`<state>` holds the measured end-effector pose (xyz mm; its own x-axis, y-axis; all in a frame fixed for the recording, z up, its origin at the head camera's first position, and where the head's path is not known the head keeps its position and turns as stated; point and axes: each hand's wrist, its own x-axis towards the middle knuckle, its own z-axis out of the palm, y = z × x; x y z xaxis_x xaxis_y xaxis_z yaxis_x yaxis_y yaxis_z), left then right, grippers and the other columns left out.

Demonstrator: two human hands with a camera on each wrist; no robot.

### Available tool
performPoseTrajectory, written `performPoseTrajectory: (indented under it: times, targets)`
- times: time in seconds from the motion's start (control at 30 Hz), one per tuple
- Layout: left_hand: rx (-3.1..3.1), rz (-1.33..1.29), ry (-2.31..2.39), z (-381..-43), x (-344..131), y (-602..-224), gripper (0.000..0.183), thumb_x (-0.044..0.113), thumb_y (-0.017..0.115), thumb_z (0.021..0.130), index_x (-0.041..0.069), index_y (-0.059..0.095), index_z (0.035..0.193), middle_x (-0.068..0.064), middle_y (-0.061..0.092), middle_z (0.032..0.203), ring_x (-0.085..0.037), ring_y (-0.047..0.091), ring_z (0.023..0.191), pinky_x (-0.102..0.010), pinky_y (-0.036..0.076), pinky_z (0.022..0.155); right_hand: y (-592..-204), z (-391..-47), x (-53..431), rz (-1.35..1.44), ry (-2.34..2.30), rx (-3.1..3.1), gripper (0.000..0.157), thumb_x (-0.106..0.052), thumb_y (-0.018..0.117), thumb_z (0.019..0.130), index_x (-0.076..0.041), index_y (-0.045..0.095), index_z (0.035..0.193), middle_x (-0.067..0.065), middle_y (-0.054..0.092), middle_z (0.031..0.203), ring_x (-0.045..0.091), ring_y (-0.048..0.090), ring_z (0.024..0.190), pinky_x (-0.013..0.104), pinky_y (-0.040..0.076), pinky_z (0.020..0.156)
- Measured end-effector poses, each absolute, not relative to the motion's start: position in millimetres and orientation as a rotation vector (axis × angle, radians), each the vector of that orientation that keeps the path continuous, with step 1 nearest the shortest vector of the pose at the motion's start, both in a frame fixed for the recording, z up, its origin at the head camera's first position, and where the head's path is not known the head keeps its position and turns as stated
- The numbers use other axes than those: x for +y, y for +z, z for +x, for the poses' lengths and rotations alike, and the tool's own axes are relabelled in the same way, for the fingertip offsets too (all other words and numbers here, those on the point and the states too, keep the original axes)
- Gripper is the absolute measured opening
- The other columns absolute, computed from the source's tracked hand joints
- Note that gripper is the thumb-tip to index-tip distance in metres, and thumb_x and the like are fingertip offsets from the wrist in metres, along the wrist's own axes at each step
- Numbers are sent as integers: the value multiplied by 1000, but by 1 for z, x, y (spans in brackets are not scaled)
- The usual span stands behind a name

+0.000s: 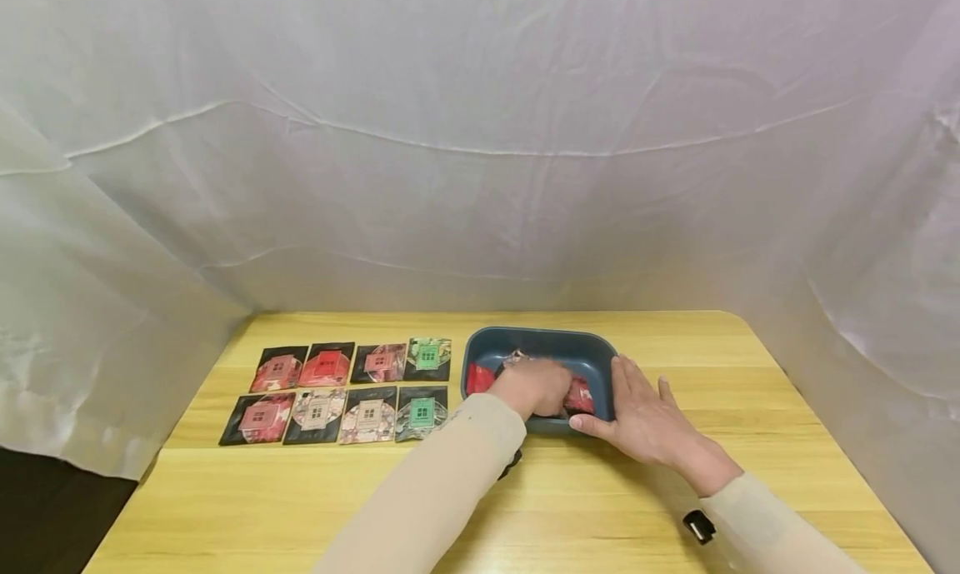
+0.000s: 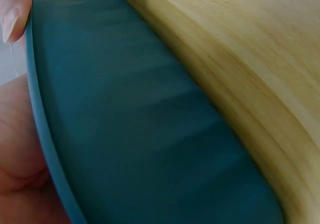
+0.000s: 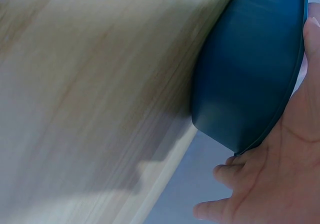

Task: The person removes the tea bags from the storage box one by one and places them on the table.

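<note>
A dark blue plastic tray (image 1: 600, 349) stands on the table and has small packets inside. My left hand (image 1: 542, 386) reaches down into it over the front side, slightly blurred. Its fingertips are hidden among the packets, so I cannot tell whether it grips one. A red packet (image 1: 580, 396) lies right beside its fingers, and another red packet (image 1: 480, 379) sits at the tray's left end. My right hand (image 1: 647, 416) rests against the tray's right end with straight fingers, the thumb at the front rim. The right wrist view shows its palm (image 3: 285, 169) along the tray's rim.
Left of the tray, several black-edged packets lie flat in two rows, among them a red-labelled packet (image 1: 327, 365) and a green-labelled packet (image 1: 422, 412). The wooden table (image 1: 360, 507) extends in front. A pale cloth (image 1: 480, 182) hangs behind and at both sides.
</note>
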<state>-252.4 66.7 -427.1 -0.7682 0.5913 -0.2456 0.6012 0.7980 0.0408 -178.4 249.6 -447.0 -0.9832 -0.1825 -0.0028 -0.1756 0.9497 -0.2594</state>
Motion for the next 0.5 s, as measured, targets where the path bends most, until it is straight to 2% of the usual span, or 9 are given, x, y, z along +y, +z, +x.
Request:
performPoseTrajectory:
  times: [0.17,0.4,0.5]
  targets:
    - [2763,924,-78,-253,66,-425,15,29,77,93,23,78,107,3,74,129,-27,69,122,-64,51,107,-447,-178,250,-280,-410,3072,128,-83,54,91,15,14,162,36,20,168,52,22,157,83,14,117]
    - [2727,902,-15,-252,68,-421,29,48,77,93,26,77,111,5,71,134,-24,68,123,-67,50,106,-447,-178,250,-278,-408,3069,130,-86,51,90,15,14,162,36,19,169,52,22,157,82,13,117]
    - [2716,914,-12,-252,69,-420,17,41,75,96,26,77,104,6,73,127,-19,69,116,-57,54,105,-447,-178,250,-280,-411,3067,130,-87,51,89,15,13,162,36,19,169,52,21,157,83,13,117]
